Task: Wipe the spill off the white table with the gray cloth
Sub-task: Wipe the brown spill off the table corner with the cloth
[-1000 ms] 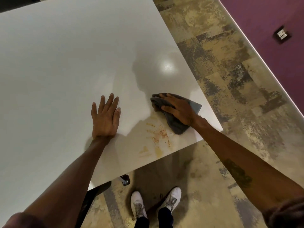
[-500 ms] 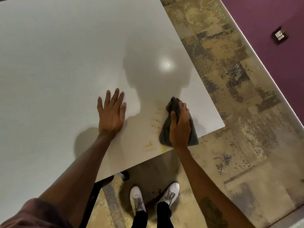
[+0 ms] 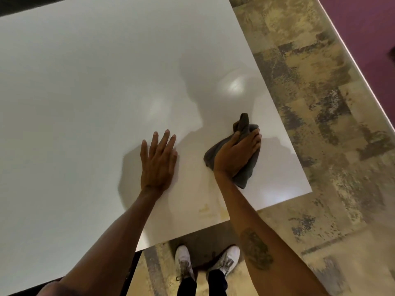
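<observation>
- Cloth, gray (image 3: 245, 174) and bunched, lies on the white table (image 3: 85, 92) near its front right corner, pinned under the right hand (image 3: 237, 152), whose fingers curl together, clamped on the folds.
- Faint yellowish residue (image 3: 206, 211) sits near the table's front edge, just beside the right forearm and apart from the cloth.
- The left hand (image 3: 159, 160) presses flat on the tabletop, fingers slightly spread, holding nothing.
- Finishing well likely means drawing the cloth back over that residue with firm, flat pressure, stopping short of the edge.
- White shoes (image 3: 205, 261) stand on the patterned floor (image 3: 320, 103) below.
</observation>
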Tool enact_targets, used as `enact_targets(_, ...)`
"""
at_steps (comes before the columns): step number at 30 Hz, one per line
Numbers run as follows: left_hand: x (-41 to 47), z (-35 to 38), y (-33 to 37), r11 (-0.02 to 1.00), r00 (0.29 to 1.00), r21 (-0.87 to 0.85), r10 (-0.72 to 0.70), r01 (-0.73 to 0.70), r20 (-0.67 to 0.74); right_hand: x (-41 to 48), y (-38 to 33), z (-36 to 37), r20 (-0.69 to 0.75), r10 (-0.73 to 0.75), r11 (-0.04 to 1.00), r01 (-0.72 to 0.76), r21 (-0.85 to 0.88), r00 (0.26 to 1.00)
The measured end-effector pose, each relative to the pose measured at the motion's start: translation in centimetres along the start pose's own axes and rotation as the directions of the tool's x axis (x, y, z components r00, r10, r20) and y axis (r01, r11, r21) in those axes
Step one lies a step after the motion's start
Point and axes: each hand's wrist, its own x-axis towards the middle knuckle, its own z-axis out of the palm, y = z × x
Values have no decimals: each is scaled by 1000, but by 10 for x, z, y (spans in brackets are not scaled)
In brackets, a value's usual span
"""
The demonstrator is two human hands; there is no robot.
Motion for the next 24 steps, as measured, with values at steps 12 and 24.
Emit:
enact_targets(12, 2, 4, -1, 1000, 1000, 1, 11, -11, -24, 70, -14, 25, 363, -515, 855, 494, 157, 776)
enact_targets(24, -1, 12, -6, 1000, 999, -19, 3, -4, -46, 52, 14, 0, 646, -696, 661, 631, 406, 312)
